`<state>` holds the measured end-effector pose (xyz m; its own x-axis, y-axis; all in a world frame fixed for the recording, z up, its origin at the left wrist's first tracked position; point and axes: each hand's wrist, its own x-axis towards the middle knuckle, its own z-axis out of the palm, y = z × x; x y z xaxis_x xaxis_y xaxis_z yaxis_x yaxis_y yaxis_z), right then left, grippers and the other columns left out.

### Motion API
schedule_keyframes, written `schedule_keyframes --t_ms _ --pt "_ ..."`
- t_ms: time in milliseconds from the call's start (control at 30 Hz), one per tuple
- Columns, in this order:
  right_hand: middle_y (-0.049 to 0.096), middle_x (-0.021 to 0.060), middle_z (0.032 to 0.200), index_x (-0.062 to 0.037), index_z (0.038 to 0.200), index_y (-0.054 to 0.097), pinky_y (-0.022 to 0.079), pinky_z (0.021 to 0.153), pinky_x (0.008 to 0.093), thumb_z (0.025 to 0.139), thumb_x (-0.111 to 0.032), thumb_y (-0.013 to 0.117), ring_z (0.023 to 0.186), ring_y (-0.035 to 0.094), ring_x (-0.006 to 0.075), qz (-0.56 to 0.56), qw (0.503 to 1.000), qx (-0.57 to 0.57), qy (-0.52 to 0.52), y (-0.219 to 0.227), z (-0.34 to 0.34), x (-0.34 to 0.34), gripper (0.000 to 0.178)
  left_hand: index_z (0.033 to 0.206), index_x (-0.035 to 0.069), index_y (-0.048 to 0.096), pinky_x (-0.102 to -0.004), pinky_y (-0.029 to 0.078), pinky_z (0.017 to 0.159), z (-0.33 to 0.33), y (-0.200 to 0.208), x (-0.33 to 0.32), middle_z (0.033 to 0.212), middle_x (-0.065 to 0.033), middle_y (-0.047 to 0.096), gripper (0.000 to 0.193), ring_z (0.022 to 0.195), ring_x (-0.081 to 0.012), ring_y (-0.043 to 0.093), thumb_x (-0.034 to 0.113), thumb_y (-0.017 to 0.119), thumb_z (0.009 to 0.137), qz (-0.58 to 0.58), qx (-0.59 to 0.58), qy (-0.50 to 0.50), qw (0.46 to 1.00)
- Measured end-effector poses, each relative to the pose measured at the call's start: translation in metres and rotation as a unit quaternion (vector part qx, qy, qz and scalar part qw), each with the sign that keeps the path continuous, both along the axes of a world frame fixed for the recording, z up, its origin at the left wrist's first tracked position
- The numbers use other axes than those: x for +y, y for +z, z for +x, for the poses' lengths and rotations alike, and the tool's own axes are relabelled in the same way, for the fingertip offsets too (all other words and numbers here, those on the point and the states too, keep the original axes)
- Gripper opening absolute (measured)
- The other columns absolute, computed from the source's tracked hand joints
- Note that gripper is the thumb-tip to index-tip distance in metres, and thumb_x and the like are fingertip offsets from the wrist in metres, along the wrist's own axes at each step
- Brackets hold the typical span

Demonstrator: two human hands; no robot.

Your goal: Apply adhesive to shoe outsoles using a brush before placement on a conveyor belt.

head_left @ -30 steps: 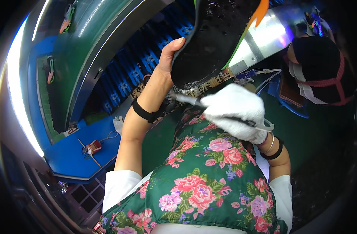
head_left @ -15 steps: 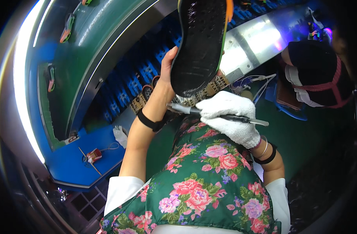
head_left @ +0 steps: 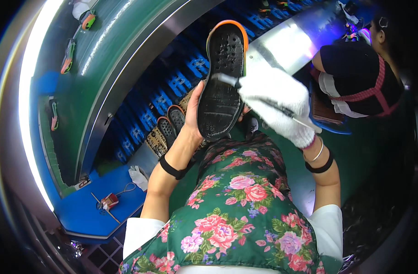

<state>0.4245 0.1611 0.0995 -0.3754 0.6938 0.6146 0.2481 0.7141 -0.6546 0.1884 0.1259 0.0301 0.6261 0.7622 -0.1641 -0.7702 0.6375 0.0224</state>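
My bare left hand (head_left: 193,112) is closed on the side of a shoe sole (head_left: 219,109), held tilted up with its black inner face showing. An orange and green rim edges its far end. The thumb lies along the left edge; fingertips show at the right edge, the rest hidden behind. In a white knitted glove, my right hand (head_left: 282,102) grips a brush (head_left: 227,79) with a pale tip and dark handle. The tip lies over the middle of the sole's inner face; I cannot tell how firmly it touches.
More black soles (head_left: 166,130) stand beside my left forearm, near blue racks (head_left: 179,84). At left, a green surface with a steel edge (head_left: 122,86) carries several coloured soles. A blue table (head_left: 83,208) bears a small red object (head_left: 110,201). Another person (head_left: 355,77) sits right, by a metal worktop (head_left: 286,48).
The sole has come down toward me, so its orange end now shows. My right hand has risen, bringing the brush tip from below the sole onto its inner face.
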Motion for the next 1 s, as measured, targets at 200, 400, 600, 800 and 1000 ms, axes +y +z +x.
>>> schedule_keyframes --t_ms 200,400,600,800,1000 --pt "0.077 0.0100 0.105 -0.0076 0.105 0.078 0.058 0.083 0.0349 0.080 -0.001 0.076 0.091 0.073 0.0251 0.113 0.989 -0.042 -0.091 0.001 0.007 0.026 0.026 0.154 0.008 0.040 -0.0686 0.052 0.095 0.016 0.004 -0.017 0.145 -0.0287 0.052 0.079 0.115 -0.0610 0.058 0.065 0.041 0.100 -0.065 0.043 0.000 0.997" --pt "0.075 0.0104 0.107 -0.0093 0.111 0.075 0.057 0.086 0.0422 0.084 -0.006 0.075 0.092 0.072 0.0272 0.053 0.996 -0.072 0.019 -0.008 -0.017 -0.041 0.027 0.154 0.009 0.042 -0.0658 0.052 0.099 0.004 0.006 0.000 0.145 -0.0225 0.055 0.074 0.120 -0.0446 0.063 0.060 0.048 0.100 -0.122 0.089 0.108 0.983" --pt "0.077 0.0095 0.098 -0.0044 0.099 0.077 0.058 0.075 0.0355 0.080 -0.006 0.082 0.083 0.073 0.0250 -0.101 0.983 0.132 0.078 -0.016 -0.024 -0.053 0.019 0.159 0.005 0.029 -0.0618 0.056 0.093 -0.006 0.005 0.015 0.154 -0.0256 0.043 0.089 0.112 -0.0527 0.063 0.064 0.049 0.096 0.051 0.076 0.057 0.994" --pt "0.077 0.0104 0.100 -0.0041 0.096 0.078 0.058 0.084 0.0340 0.081 -0.004 0.081 0.092 0.074 0.0218 -0.312 0.920 0.193 0.139 -0.008 -0.019 -0.053 0.016 0.159 0.004 0.030 -0.0587 0.056 0.094 -0.004 0.007 0.022 0.155 -0.0248 0.042 0.089 0.112 -0.0521 0.063 0.065 0.048 0.096 0.032 0.079 0.032 0.996" --pt "0.076 0.0108 0.096 -0.0033 0.098 0.077 0.058 0.079 0.0368 0.078 0.001 0.080 0.089 0.074 0.0266 -0.065 0.995 0.076 -0.024 -0.005 -0.002 -0.026 0.021 0.150 0.008 0.049 -0.0514 0.047 0.112 0.008 -0.002 0.005 0.144 -0.0208 0.058 0.070 0.128 -0.0337 0.060 0.059 0.047 0.101 -0.057 0.124 0.088 0.987"
